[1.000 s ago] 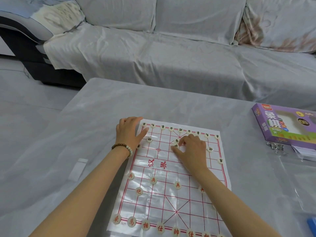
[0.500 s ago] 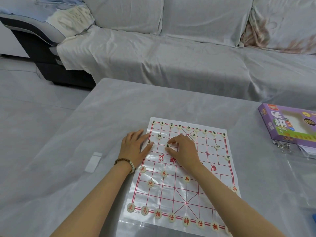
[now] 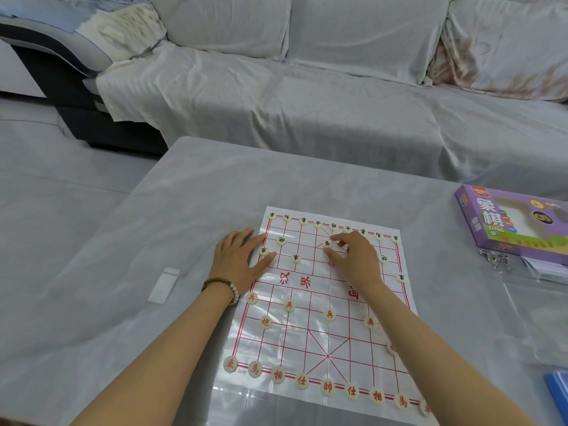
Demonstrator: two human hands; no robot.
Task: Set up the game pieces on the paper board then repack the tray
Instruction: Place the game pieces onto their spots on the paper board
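1. A grey bench (image 3: 184,210) carries the paper board (image 3: 325,302); a purple game box (image 3: 516,224) lies at its right, and a cloth-covered sofa (image 3: 307,103) stands beyond.
2. The left hand (image 3: 238,261) lies flat, fingers spread, on the board's left edge. The right hand (image 3: 353,256) has its grip narrow, thumb and forefinger pinching a black-marked piece (image 3: 326,243) above the board's middle.
3. Half a second ago the right hand sat further left, and the left hand was lower.
4. Nearest row: nine red pieces, the last partly cut off. Far row: nine black-marked pieces.
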